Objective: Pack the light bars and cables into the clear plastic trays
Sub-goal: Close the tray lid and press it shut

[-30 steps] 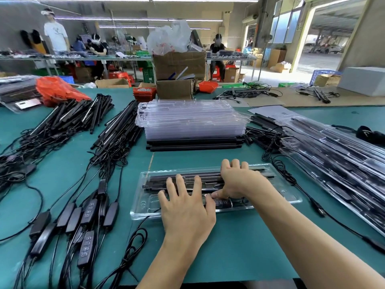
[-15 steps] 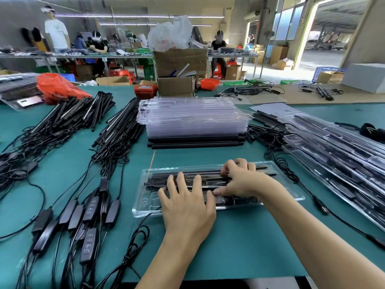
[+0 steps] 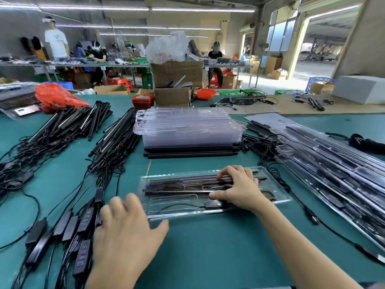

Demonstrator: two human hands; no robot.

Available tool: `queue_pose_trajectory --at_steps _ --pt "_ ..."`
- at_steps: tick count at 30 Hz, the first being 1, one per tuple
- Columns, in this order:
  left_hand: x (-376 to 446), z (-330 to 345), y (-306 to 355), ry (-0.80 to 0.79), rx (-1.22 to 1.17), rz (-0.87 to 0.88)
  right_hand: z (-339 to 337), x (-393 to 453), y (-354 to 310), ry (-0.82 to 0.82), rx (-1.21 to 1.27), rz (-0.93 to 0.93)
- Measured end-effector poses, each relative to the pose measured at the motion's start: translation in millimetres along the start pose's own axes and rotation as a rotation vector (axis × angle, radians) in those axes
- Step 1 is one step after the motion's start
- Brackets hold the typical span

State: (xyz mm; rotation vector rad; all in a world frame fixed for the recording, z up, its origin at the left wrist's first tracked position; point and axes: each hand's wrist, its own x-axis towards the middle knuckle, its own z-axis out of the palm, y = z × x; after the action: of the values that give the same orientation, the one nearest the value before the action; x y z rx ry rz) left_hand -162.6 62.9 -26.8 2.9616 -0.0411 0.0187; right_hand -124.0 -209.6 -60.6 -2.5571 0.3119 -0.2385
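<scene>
A clear plastic tray [image 3: 166, 209] lies on the green table in front of me, with black light bars [image 3: 179, 184] and a cable with a black controller [image 3: 212, 204] in its slots. My right hand [image 3: 237, 188] grips the tray's right half, fingers curled over the far light bar and thumb along the near bar. My left hand [image 3: 127, 232] hovers with fingers spread just off the tray's left end, over the inline controllers [image 3: 83, 224], holding nothing. Loose light bars with cables [image 3: 116, 140] lie in heaps at left.
A stack of clear trays [image 3: 187, 128] sits on black bars at centre back. Packed trays [image 3: 333, 170] are piled along the right. An orange bag [image 3: 56, 97] and cardboard boxes [image 3: 177, 74] stand at the far edge. People work at benches behind.
My left hand has lifted off the tray and moved left and toward me. My right hand has stayed on the tray's right half.
</scene>
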Motion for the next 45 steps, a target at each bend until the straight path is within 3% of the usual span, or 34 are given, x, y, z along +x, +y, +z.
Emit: queue_pose_trajectory --at_steps 3,6,8,10,12,14,17,19,23,25,27,32,34,37,38,41,43,45 --pt "-12 -11 -13 -0.217 0.056 0.011 1 0 2 0.018 0.006 -0.019" --pt "-14 -16 -8 -0.306 0.069 0.135 3 0 4 0.026 0.0 -0.025" --pt "-10 -16 -1 -0.34 -0.074 0.174 4 1 5 0.03 0.0 -0.027" --pt "-5 -17 13 -0.438 -0.462 0.191 4 2 6 0.031 0.001 -0.028" --pt "-1 -21 28 -0.637 -0.946 0.173 5 3 6 0.038 0.0 -0.028" --pt "6 -24 38 -0.805 -1.273 0.216 5 3 6 0.044 -0.002 -0.028" --pt "19 -24 50 -0.857 -1.781 0.123 5 3 6 0.034 0.0 -0.033" --pt "29 -23 55 -0.828 -1.939 0.005 5 3 7 0.03 -0.008 -0.033" --pt "41 -27 43 -0.831 -1.462 0.103 5 4 8 0.028 0.001 -0.035" --pt "45 -43 30 -0.689 -1.123 0.224 6 4 8 0.027 0.012 -0.036" --pt "49 -65 16 -0.495 -0.808 0.225 6 5 8 0.029 0.02 -0.035" --pt "65 -113 -35 -0.407 -0.442 0.215 6 5 9 0.035 0.033 -0.032" --pt "69 -124 -51 -0.337 -0.365 0.197 6 4 8 0.042 0.036 -0.027" --pt "89 -120 -62 -0.108 -0.448 0.122 6 3 7 0.056 0.041 -0.03" --pt "97 -113 -63 -0.003 -0.446 0.062 6 2 7 0.06 0.039 -0.034" --pt "100 -83 -52 0.469 -0.138 -0.07 6 1 7 0.063 0.038 -0.036" --pt "85 -63 -33 0.637 -0.187 0.08 6 1 6 0.067 0.04 -0.036" --pt "65 -45 -11 0.487 -0.382 0.355 6 0 6 0.062 0.025 -0.036"
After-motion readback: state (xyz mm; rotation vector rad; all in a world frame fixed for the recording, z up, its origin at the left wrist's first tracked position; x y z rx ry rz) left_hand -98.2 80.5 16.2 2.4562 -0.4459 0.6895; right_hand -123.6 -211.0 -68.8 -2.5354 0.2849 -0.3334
